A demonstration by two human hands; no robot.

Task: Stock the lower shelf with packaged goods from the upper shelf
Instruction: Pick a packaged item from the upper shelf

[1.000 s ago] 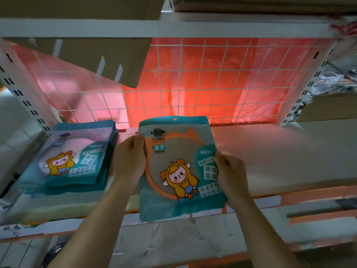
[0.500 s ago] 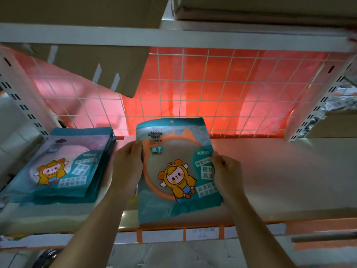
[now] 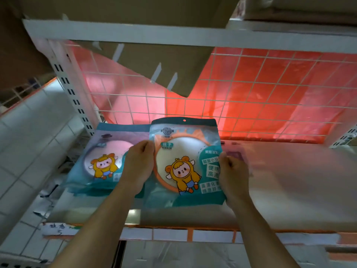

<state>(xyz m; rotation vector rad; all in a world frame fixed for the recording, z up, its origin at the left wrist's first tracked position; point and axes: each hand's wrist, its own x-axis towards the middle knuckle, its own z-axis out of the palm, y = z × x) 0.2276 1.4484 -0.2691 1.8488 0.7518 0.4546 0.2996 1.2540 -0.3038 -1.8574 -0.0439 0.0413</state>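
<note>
The pack is a flat teal pouch (image 3: 183, 167) with a hang hole at the top and "MIRROR" printed under a little logo. A clear window shows a round mirror with an orange rim, and there's a cartoon kid in a yellow ram hoodie on the front, plus blocks of white text down the right side. It's on the lower shelf (image 3: 289, 180), tipped up a bit so the top edge sits against the white wire grid (image 3: 251, 93) with the red sheet glowing behind it.

Compared to a second ago, the pouch has gone further in. Its bottom edge was hanging over the front lip then, and now it's over the shelf board. It's also slid left, so the gap to the stack of matching pouches (image 3: 100, 157) is basically gone and it sits just beside them. I can't tell if they actually touch, because the left hand is in the way.

The left hand (image 3: 139, 163) grips the pouch's left edge, thumb on the front and fingers wrapped behind. The right hand (image 3: 231, 171) has the right edge pinched, fingers curled tight, a bit blurry.

A cardboard flap (image 3: 154, 64) hangs down from the upper shelf (image 3: 135, 33), and there's a handwritten label (image 3: 56, 229) on the front rail at the left.
</note>
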